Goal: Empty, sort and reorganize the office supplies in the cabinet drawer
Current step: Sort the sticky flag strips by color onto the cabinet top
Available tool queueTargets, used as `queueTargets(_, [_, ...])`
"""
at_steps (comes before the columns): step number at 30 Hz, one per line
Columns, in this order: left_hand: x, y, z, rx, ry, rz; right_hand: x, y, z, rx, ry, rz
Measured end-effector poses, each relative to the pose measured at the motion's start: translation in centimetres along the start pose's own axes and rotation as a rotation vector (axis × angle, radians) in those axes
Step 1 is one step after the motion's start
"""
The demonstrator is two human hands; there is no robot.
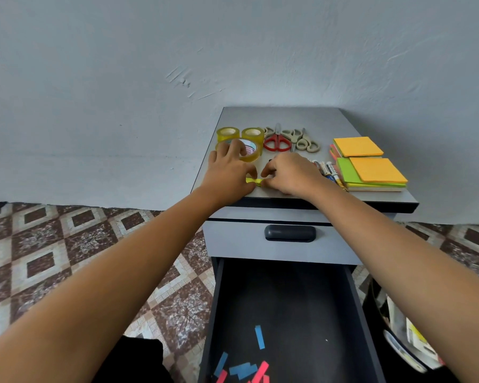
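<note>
On the grey cabinet top (285,117) my left hand (227,170) and my right hand (291,172) meet over a small yellow-green paper strip (255,181); both pinch it with their fingertips near the front edge. Three tape rolls (253,134) sit behind my left hand, which partly covers the front one. Scissors (277,142) with red handles lie beside beige-handled pairs (304,139). Markers (328,170) peek out right of my right hand. The lower drawer (288,299) stands pulled open, black inside, with blue (259,337) and red paper strips (260,371) at its front.
Stacks of orange and green sticky notes (371,170) fill the right side of the cabinet top. The upper drawer (289,233) with its dark handle stays closed. A patterned tile floor (67,244) lies to the left. A bag with papers (409,344) sits at right.
</note>
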State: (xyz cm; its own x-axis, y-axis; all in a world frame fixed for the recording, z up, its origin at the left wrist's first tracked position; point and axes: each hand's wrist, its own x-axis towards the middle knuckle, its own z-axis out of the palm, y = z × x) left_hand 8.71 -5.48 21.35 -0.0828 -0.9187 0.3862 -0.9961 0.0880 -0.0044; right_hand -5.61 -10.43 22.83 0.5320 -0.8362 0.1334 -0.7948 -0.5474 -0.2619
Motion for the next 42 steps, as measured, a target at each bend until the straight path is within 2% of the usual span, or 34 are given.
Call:
queueTargets(5, [0.1, 0.0, -0.1, 0.004, -0.025, -0.009, 0.2, 0.4, 0.5, -0.109, 0.002, -0.042])
queueTargets(16, [0.3, 0.4, -0.3, -0.025, -0.037, -0.030, -0.1, 0.7, 0.7, -0.114, 0.060, -0.033])
queueTargets(22, [-0.2, 0.4, -1.2, -0.122, -0.004, -0.049, -1.2, 0.4, -0.2, -0.049, 0.073, -0.019])
queueTargets(29, [-4.2, 0.7, -2.5, -0.314, 0.108, -0.031, -4.8, 0.4, -1.2, 0.131, 0.186, -0.054])
queueTargets(33, [-8.3, 2.0, -1.9, -0.403, 0.055, -0.024, -8.4, 0.4, -0.4, 0.252, 0.148, -0.065])
queueTargets(36, [-11.4, 2.9, -0.6, -0.433, 0.007, 0.005, -11.0, 0.5, 0.9, 0.257, 0.081, -0.082])
queueTargets(42, [-16.8, 4.6, 3.2, -0.527, -0.206, -0.062, -15.3, 1.5, 5.5, 0.267, -0.045, -0.057])
